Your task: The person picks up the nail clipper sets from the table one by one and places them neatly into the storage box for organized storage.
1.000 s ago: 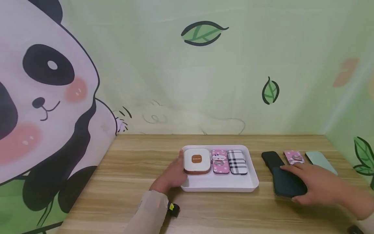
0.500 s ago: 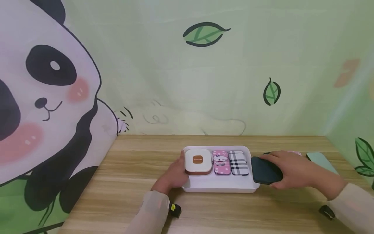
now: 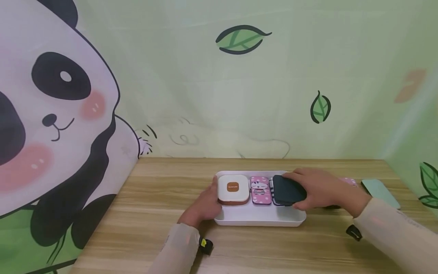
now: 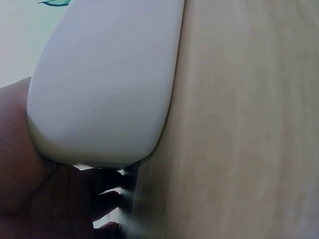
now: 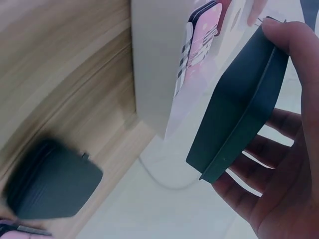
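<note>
A white tray (image 3: 260,220) holds a rounded white case (image 3: 233,190) with a brown label, a pink cat-patterned case (image 3: 261,190) and a plaid case (image 3: 272,190). My left hand (image 3: 203,205) grips the tray's left end; several fingers (image 4: 105,199) show below that end in the left wrist view. My right hand (image 3: 316,190) holds a dark, flat case (image 3: 289,191) over the tray's right side, mostly covering the plaid one. Thumb and fingers clasp opposite sides of this dark case, whose seam shows in the right wrist view.
To the right on the wooden table (image 3: 239,251) lie a pale green case (image 3: 381,193) and another pink case (image 3: 349,182), partly behind my right arm. A second dark case (image 5: 55,181) lies near them. A printed cloth wall (image 3: 239,95) rises behind the table.
My right hand has taken the dark case off the table at right and carried it left over the tray. My left hand stays at the tray's left end.
</note>
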A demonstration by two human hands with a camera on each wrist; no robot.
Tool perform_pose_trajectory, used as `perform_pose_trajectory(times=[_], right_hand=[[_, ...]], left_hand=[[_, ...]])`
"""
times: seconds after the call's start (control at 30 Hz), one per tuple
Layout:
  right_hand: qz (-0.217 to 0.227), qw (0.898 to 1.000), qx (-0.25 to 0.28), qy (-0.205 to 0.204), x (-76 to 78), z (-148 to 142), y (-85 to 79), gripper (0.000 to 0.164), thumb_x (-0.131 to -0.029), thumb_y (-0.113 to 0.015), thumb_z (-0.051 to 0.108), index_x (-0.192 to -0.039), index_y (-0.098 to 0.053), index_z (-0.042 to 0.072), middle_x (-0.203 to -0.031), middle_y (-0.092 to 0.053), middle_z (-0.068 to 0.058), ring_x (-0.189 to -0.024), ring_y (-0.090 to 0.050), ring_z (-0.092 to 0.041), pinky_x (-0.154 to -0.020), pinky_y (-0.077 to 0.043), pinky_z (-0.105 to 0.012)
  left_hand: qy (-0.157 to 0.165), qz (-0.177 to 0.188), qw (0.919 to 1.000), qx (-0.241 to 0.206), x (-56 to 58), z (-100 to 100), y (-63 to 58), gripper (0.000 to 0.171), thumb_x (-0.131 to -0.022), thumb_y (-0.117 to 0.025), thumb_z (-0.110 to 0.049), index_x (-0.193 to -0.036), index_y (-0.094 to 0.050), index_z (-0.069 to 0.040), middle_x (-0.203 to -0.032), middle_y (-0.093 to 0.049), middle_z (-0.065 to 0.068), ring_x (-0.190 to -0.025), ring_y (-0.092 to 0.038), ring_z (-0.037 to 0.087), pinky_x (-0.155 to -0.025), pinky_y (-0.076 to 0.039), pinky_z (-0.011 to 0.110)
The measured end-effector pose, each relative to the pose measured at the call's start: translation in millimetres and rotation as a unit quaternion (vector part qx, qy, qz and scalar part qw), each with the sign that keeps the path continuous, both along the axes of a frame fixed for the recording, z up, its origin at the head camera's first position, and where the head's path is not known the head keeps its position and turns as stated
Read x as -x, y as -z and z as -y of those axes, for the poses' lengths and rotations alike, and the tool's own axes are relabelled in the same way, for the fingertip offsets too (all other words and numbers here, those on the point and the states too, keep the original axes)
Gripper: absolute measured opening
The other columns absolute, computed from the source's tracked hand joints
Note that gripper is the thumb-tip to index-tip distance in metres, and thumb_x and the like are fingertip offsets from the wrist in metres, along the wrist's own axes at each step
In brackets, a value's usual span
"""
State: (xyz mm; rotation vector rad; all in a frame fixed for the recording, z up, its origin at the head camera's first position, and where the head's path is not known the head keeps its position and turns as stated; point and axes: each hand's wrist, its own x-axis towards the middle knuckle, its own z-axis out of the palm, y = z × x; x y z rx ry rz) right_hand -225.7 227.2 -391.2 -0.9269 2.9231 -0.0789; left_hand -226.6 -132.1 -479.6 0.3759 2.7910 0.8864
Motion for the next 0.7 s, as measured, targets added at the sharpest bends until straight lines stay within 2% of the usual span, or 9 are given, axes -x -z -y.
perform_pose_trajectory(times=[0.37,0.7], right_hand=[[0.022,1.000,0.012,-0.011,26.1,45.2,6.2,0.088,-0.075,-0.074,0.063,-0.149,-0.047,0.023,-0.138,-0.056,-0.008,-0.113,-0.057,-0.026,-0.092,-0.051,-0.050],[0.037,0.999,0.011,-0.010,40.5,74.9,8.1,0.090,-0.075,-0.075,0.062,-0.150,-0.046,0.023,-0.140,-0.054,-0.009,-0.118,-0.056,-0.028,-0.098,-0.049,-0.051]], left_hand=[[-0.003,0.004,1.0000,0.005,-0.5,2.7,-3.2,0.096,-0.082,-0.055,-0.003,-0.159,0.003,-0.001,-0.162,-0.022,0.024,-0.150,-0.024,0.034,-0.122,-0.021,0.046],[-0.001,0.005,1.0000,0.001,-0.4,1.6,-1.6,0.098,-0.081,-0.055,-0.004,-0.159,0.004,-0.001,-0.164,-0.018,0.023,-0.151,-0.022,0.033,-0.122,-0.021,0.046]])
